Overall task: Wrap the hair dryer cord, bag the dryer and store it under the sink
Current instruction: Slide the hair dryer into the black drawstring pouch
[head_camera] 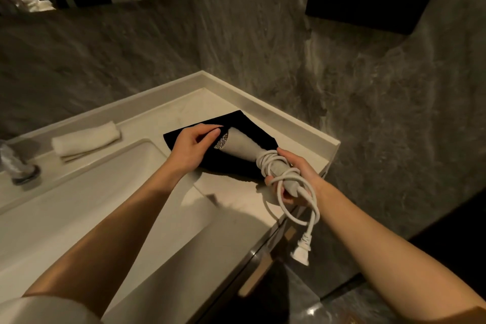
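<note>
The plug point(301, 254) hangs loose past the counter edge, nearest the person. Above it, the right hand point(292, 181) is closed around the hair dryer point(244, 148) handle, where most of the cord point(273, 166) is wound. So the wrapping looks nearly done. The left hand point(192, 147) pinches the black bag point(244, 126) open, and the dryer's head is just going in. Bagging has begun; storing under the sink point(86, 213) is still left. Farther off, a rolled towel point(86, 139) and the tap point(18, 166) sit well apart, blocking nothing.
</note>
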